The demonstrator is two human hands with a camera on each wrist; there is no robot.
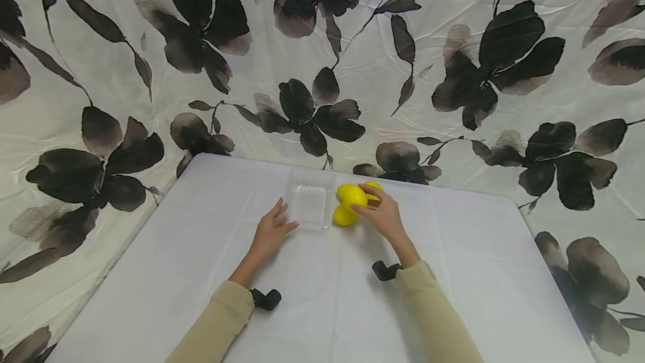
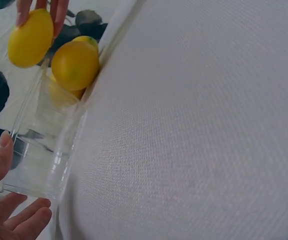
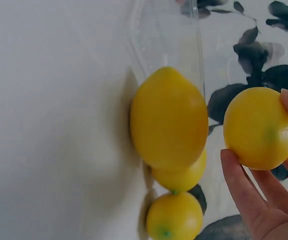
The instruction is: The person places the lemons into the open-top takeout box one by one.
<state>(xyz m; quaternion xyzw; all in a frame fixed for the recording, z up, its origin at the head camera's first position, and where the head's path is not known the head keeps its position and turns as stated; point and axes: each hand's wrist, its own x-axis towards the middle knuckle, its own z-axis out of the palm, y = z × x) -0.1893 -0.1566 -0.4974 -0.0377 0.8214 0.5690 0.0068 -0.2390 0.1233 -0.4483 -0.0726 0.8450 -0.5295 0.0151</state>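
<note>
In the head view, the right hand (image 1: 385,214) grips a smooth yellow oval lemon (image 1: 354,196) between thumb and fingers, above the white cloth-covered tabletop (image 1: 201,273). Other smooth yellow lemons (image 1: 345,217) lie just below and beyond those fingers. The left hand (image 1: 271,232) has its fingers loosely spread beside a clear plastic rectangular container (image 1: 308,203).

The left wrist view puts the container between the left thumb and the lower fingers, which look relaxed rather than clenched; firm contact I cannot tell. It is probably light, thin-walled and prone to slide, so best steadied by its rim.

In the right wrist view, thumb and fingertips hold the lemon around its sides, with three more lemons to the left of the fingers. The skin looks firm and slightly slippery; a grip around the widest part should suit it.
</note>
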